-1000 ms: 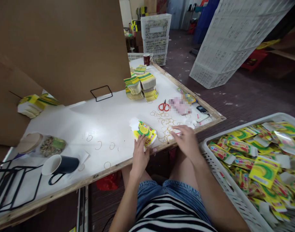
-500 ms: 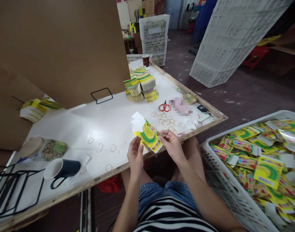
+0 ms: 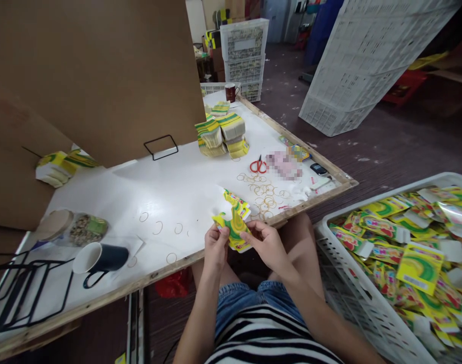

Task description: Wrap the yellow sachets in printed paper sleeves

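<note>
A yellow and green printed carton (image 3: 237, 222), partly folded, is held between both hands above the front edge of the white table (image 3: 170, 187). My left hand (image 3: 216, 247) is closed on its left side, with the thumb on the printed face. My right hand (image 3: 268, 245) pinches the right side. Several rubber bands (image 3: 266, 194) lie loose just beyond the carton. Red-handled scissors (image 3: 258, 166) rest behind them. Stacks of flat cartons (image 3: 223, 132) sit farther back. At my right, a white plastic crate (image 3: 329, 215) holds many folded cartons (image 3: 420, 267).
On the left stand a dark mug (image 3: 102, 259) lying tilted, a clear jar (image 3: 89, 229) and a black wire rack (image 3: 30, 290). A brown board (image 3: 113, 76) rises along the table's back. Stacked white crates (image 3: 362, 65) stand on the floor at the right.
My left hand has closed on the carton, which has gone from flat to bent, its sides folding up. The white flaps at its far end are now mostly turned out of sight.
</note>
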`<state>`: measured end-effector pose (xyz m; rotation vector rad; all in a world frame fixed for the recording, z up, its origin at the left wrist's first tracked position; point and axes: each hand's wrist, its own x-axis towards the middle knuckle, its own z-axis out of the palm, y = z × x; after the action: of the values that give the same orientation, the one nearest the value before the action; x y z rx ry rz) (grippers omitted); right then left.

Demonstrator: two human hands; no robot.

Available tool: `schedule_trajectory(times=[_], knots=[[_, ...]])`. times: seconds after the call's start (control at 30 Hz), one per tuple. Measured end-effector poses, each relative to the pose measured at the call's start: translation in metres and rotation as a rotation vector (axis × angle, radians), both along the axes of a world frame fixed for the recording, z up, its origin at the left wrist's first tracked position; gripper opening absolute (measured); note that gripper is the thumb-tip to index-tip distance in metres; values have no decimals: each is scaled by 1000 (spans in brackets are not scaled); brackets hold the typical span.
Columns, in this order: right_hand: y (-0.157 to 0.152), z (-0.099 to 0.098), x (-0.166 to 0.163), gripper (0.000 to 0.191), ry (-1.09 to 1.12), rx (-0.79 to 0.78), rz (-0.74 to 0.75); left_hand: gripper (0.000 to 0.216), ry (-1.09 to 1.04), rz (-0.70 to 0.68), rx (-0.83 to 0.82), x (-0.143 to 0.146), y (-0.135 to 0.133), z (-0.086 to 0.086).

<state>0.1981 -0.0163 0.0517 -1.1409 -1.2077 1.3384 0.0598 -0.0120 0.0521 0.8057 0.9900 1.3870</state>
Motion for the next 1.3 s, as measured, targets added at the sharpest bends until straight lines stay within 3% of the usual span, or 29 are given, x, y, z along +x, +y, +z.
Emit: schedule_trajectory(times=[0.1, 0.27, 0.33, 0.5, 0.67, 0.73, 0.93, 1.0, 1.13, 1.3], knots=[[-3, -3, -3, 29, -74, 37, -83, 39, 62, 38, 3, 3, 0, 1], [-2, -5, -2, 21, -249, 118, -166, 64, 181, 93, 48, 4, -10, 8], [0, -3, 2, 22, -267, 150, -129, 67, 186, 21, 59, 3, -13, 11], [7, 6, 15, 46, -171, 201, 17, 61, 173, -244, 57, -4, -15, 18], [11, 10, 31, 21, -150, 188, 144, 42, 122, -429, 49, -8, -17, 20], [10, 10, 36, 21, -171, 187, 155, 41, 98, -473, 42, -7, -19, 19], [10, 6, 32, 22, -112, 204, 1, 76, 69, -461, 12, -2, -18, 16], [12, 6, 31, 31, -80, 205, -13, 68, 99, -469, 10, -2, -17, 15], [16, 12, 40, 25, -164, 326, 16, 46, 240, -389, 21, -4, -15, 13], [17, 15, 45, 30, -221, 122, 184, 44, 405, -295, 44, 0, -16, 11]])
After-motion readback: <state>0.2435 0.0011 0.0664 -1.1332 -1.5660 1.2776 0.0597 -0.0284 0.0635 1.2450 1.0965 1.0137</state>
